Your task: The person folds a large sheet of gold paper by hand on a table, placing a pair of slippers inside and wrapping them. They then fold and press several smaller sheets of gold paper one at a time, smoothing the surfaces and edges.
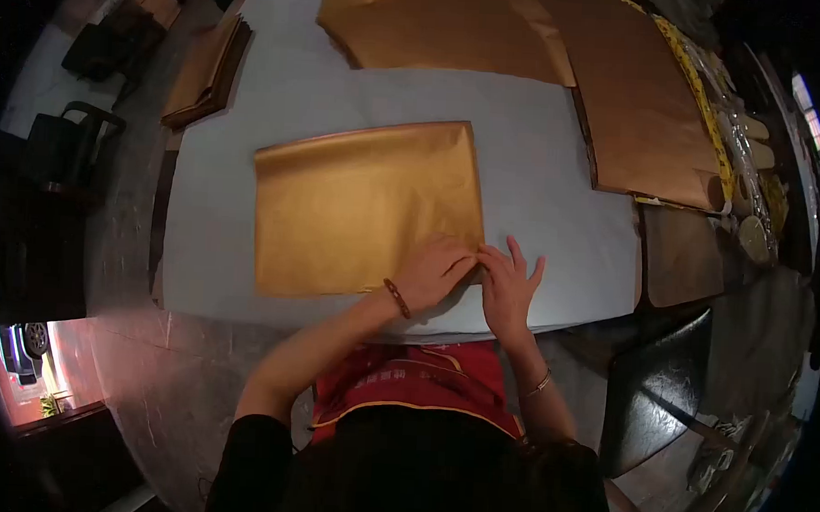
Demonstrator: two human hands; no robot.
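A gold-brown sheet (339,212), which looks like paper, lies on the pale grey table cover (220,202). Its far edge curls slightly, and creases run towards the near right corner. At that corner my left hand (430,271) rests on the sheet, its fingertips drawn together on the edge. My right hand (509,283) meets it from the right, thumb and index finger pinched at the same edge while the other fingers stand spread. The fingertips of both hands almost touch, and the bit of edge between them is mostly hidden.
Larger brown sheets (456,29) lie at the far side, with a brown stack (650,111) at the right. Another stack (207,73) sits at the far left. Yellow tape (688,71) runs along the right side. A black chair (656,395) stands at the near right.
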